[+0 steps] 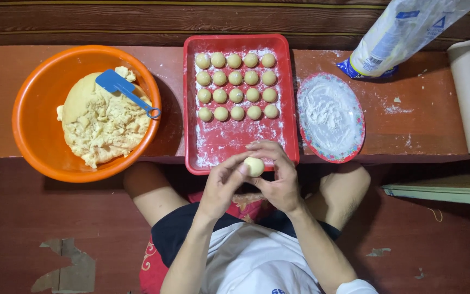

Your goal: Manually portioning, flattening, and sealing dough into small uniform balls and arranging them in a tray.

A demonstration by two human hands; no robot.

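While both hands, left (221, 182) and right (281, 174), cupped 1 dough ball (254, 166) above the red tray's (191, 103) near edge, loose pressure risked dropping it off the tabletop (425, 117).

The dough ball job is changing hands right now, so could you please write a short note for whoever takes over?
Left hand and right hand: together they hold one dough ball over the near edge of the red tray.
Done: twenty balls sit in four rows of five at the far end of the floured tray.
Left: the near half of the tray has no balls; a large lump of dough with a blue scraper remains in the orange bowl.
Flour plate lies right of the tray.
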